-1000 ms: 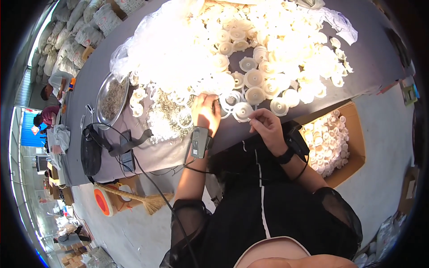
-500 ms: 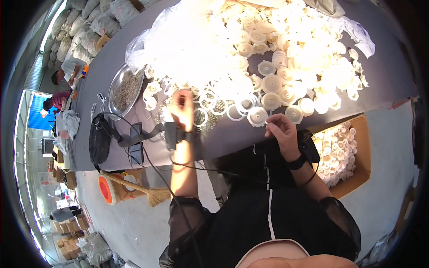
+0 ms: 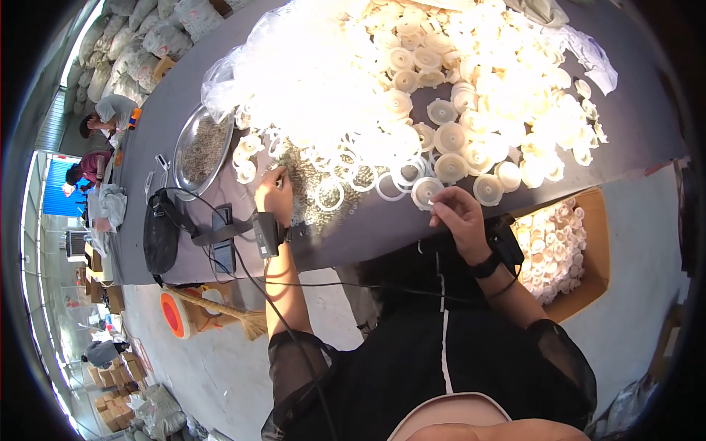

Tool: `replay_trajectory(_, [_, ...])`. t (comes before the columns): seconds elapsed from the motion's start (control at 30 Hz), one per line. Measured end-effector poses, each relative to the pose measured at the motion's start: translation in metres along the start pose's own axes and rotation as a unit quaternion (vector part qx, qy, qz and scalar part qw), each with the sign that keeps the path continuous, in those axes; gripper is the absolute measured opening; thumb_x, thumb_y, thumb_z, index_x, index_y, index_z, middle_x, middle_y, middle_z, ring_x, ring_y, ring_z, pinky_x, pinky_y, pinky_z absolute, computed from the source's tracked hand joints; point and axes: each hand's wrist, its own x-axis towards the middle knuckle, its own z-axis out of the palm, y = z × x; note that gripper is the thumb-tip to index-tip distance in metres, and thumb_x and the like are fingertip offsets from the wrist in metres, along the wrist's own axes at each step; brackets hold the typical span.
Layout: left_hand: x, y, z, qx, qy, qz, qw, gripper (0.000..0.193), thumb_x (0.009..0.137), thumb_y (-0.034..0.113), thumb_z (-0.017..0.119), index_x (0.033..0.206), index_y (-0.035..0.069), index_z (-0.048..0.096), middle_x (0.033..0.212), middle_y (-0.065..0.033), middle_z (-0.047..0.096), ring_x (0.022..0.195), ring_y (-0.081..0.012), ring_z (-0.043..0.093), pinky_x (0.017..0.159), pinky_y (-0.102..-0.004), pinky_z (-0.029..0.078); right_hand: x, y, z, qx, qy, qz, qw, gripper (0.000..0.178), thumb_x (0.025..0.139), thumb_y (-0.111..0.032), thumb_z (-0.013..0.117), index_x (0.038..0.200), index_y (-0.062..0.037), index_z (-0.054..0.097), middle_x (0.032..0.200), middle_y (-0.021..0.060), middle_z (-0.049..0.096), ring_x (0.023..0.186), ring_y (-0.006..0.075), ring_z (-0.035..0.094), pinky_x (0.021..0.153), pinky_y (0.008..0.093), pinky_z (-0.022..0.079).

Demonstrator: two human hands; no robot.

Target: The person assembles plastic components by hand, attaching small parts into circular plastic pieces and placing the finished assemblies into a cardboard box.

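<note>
My left hand [image 3: 273, 195] is at the left side of a scatter of small metal pieces [image 3: 312, 187] on the table. Its fingers are curled together, and what they hold, if anything, is hidden. Close to the front edge, the closed fingertips of my right hand [image 3: 459, 217] overlap the right side of a round white plastic cap [image 3: 425, 192]. Anything pinched there is too small to make out. White plastic rings [image 3: 329, 195] lie among the metal pieces, and more round white caps [image 3: 450, 138] are heaped beyond my right hand, partly washed out by glare.
A steel tray [image 3: 180, 158] of small pieces stands left, near a black pouch [image 3: 160, 239] and dark devices [image 3: 224, 253]. A cable crosses my left forearm. Below the table's right side, a cardboard box [image 3: 599, 253] holds white parts. Other people work far left.
My left hand has moved left and slightly down, uncovering more of the small metal pieces. My right hand has edged slightly left and stays at the same cap.
</note>
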Motion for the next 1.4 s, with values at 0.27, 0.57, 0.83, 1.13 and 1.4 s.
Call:
replay_trajectory(0.27, [-0.053, 0.053, -0.02, -0.177, -0.056, -0.013, 0.983, 0.01, 0.067, 0.003, 0.069, 0.072, 0.004, 0.061, 0.072, -0.0091, 0.06, 0.065, -0.0189, 0.058, 0.062, -0.0282, 0.046, -0.003, 0.0, 0.002, -0.005, -0.007, 0.004, 1.0, 0.008, 0.084, -0.003, 0.053, 0.092, -0.0003, 0.055, 0.074, 0.0044, 0.057, 0.063, 0.0093, 0.055, 0.061, 0.0199, 0.044])
replay_trajectory(0.57, [-0.104, 0.068, 0.0, -0.014, -0.068, 0.059, 0.996, 0.021, 0.07, 0.01, 0.065, 0.09, 0.007, 0.062, 0.086, -0.0105, 0.06, 0.082, -0.0277, 0.058, 0.076, -0.0366, 0.046, -0.01, 0.001, 0.013, 0.004, -0.045, 0.02, 0.999, 0.008, 0.085, -0.005, 0.054, 0.091, -0.0012, 0.056, 0.073, 0.0036, 0.056, 0.063, 0.0084, 0.055, 0.061, 0.0195, 0.044])
replay_trajectory(0.83, [-0.116, 0.084, -0.008, -0.158, -0.003, -0.041, 0.987, 0.02, 0.072, -0.002, 0.057, 0.09, 0.005, 0.06, 0.084, -0.0105, 0.057, 0.077, -0.0249, 0.057, 0.072, -0.0326, 0.047, -0.018, 0.006, 0.011, 0.005, -0.075, 0.037, 0.996, 0.011, 0.085, -0.005, 0.054, 0.094, -0.0008, 0.059, 0.078, 0.005, 0.059, 0.063, 0.0094, 0.056, 0.062, 0.0212, 0.046])
replay_trajectory(1.13, [-0.114, 0.117, -0.015, -0.466, -0.094, 0.006, 0.88, 0.021, 0.074, -0.013, 0.055, 0.091, -0.001, 0.06, 0.091, -0.0077, 0.057, 0.079, -0.0112, 0.055, 0.069, -0.0212, 0.045, -0.014, 0.011, 0.04, 0.061, -0.15, 0.127, 0.979, 0.015, 0.087, -0.008, 0.054, 0.099, 0.0011, 0.057, 0.082, 0.0082, 0.06, 0.068, 0.0144, 0.06, 0.065, 0.0253, 0.051])
replay_trajectory(1.4, [-0.123, 0.13, -0.009, -0.606, -0.151, -0.042, 0.78, 0.02, 0.078, -0.013, 0.054, 0.094, -0.002, 0.06, 0.095, -0.0087, 0.057, 0.083, -0.0117, 0.056, 0.073, -0.0222, 0.045, -0.016, 0.012, 0.035, 0.117, -0.167, 0.145, 0.968, 0.015, 0.086, -0.006, 0.054, 0.099, 0.0009, 0.057, 0.082, 0.0088, 0.061, 0.069, 0.0148, 0.06, 0.063, 0.0257, 0.051])
